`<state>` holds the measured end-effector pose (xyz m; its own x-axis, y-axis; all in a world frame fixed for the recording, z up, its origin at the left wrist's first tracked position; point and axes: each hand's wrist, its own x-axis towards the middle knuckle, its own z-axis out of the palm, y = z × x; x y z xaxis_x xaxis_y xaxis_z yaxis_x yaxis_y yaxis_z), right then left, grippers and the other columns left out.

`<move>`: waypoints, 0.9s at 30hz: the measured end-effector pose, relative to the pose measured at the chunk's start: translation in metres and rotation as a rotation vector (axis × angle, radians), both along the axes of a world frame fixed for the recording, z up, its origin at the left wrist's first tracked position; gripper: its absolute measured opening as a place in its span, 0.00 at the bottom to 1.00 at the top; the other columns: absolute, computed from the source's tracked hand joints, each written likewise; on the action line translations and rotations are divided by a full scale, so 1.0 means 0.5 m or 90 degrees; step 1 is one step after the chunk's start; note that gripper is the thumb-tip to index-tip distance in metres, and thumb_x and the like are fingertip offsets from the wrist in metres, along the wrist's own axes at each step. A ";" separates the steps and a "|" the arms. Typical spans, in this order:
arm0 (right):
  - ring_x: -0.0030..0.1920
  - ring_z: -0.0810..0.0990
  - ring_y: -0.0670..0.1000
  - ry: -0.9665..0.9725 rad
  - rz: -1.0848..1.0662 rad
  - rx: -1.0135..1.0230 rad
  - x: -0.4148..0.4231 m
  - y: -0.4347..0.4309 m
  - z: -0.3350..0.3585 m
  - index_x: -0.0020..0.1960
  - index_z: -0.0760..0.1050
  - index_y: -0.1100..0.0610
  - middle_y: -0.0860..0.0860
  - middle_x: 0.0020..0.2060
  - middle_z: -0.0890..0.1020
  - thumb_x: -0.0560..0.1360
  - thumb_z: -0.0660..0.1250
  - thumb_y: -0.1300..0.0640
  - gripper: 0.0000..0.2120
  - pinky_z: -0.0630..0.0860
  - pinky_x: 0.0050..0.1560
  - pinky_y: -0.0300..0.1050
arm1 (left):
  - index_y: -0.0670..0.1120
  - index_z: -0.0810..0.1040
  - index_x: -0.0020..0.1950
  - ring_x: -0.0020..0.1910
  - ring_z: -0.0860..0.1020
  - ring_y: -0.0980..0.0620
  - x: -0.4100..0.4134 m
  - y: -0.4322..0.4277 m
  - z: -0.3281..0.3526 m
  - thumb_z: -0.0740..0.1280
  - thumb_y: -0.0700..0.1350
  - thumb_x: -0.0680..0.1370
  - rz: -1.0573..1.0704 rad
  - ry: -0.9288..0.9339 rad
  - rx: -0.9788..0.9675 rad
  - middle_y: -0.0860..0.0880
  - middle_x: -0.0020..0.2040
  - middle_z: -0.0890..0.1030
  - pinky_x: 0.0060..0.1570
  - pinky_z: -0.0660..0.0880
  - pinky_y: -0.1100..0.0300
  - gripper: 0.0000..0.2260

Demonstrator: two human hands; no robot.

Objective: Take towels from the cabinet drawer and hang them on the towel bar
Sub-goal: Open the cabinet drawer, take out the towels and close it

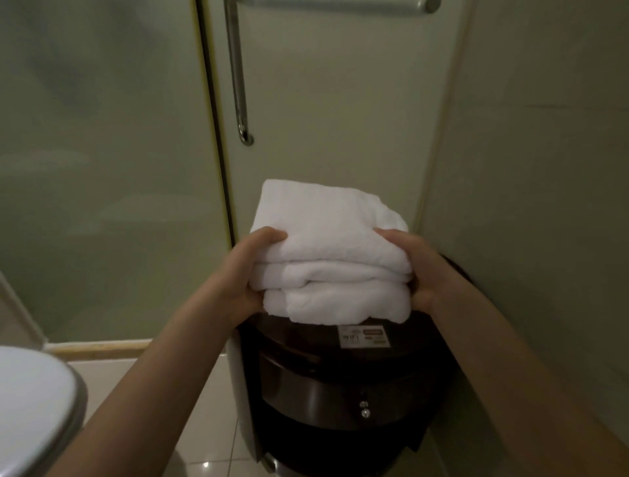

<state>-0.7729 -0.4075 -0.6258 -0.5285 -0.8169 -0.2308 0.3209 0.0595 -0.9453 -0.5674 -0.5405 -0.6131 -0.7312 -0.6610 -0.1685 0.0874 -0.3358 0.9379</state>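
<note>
white towels in hand, bar not yet reached

white folded towels gripped as one thick stack, over the dark wooden cabinet, lowest fold at or just above its top surface; cannot tell whether resting there or lifted clear. looks like the carrying step: out of the drawer, not yet on the towel bar, visible only as a steel rail at the top edge, well above the stack on the frosted glass door.

left hand clamped on the left end, thumb laid over the top fold, palm pressed to the side, other fingers hidden under or behind the cloth. right hand mirrored on the right end, thumb on top, fingers tucked out of sight. both closed firmly on the stack, holding nothing else.

next, probably: raise the stack toward the rail, or park it on the surface and peel off one towel, then shake it open and drape it evenly over the bar. calls for a steady squeeze, with soft middle folds liable to slide apart. worth keeping clear of the wifi card lying just in front of the stack, and of the vertical door handle to the left.
</note>
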 end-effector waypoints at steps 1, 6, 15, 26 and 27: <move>0.54 0.83 0.59 0.002 0.001 -0.006 0.006 0.002 0.025 0.59 0.81 0.53 0.56 0.52 0.84 0.58 0.78 0.44 0.30 0.78 0.52 0.54 | 0.46 0.79 0.54 0.36 0.83 0.48 0.007 0.001 0.026 0.71 0.52 0.66 -0.004 0.008 -0.010 0.47 0.38 0.83 0.32 0.77 0.55 0.19; 0.52 0.83 0.59 0.047 -0.025 -0.020 0.031 0.028 0.184 0.59 0.80 0.52 0.55 0.49 0.85 0.58 0.76 0.44 0.30 0.79 0.47 0.52 | 0.47 0.78 0.56 0.38 0.83 0.49 0.035 0.012 0.170 0.70 0.53 0.63 -0.020 0.042 -0.038 0.47 0.39 0.83 0.31 0.77 0.55 0.23; 0.52 0.83 0.58 0.091 -0.024 0.004 0.088 0.068 0.532 0.58 0.81 0.54 0.55 0.48 0.85 0.52 0.78 0.41 0.37 0.78 0.44 0.48 | 0.48 0.83 0.48 0.40 0.84 0.46 0.100 0.042 0.493 0.74 0.51 0.65 -0.063 0.070 -0.006 0.45 0.42 0.85 0.32 0.78 0.52 0.14; 0.46 0.85 0.54 0.101 -0.057 0.027 0.215 0.086 1.070 0.51 0.83 0.52 0.53 0.45 0.86 0.62 0.73 0.41 0.22 0.79 0.46 0.47 | 0.46 0.85 0.49 0.41 0.84 0.48 0.196 0.039 1.040 0.70 0.52 0.68 -0.127 0.060 -0.022 0.46 0.44 0.85 0.32 0.79 0.55 0.14; 0.45 0.85 0.53 0.098 -0.061 0.024 0.225 0.092 1.102 0.50 0.83 0.52 0.52 0.44 0.86 0.63 0.73 0.41 0.20 0.79 0.44 0.46 | 0.46 0.83 0.51 0.41 0.84 0.48 0.203 0.044 1.072 0.70 0.52 0.68 -0.128 0.062 -0.017 0.45 0.45 0.85 0.32 0.79 0.55 0.16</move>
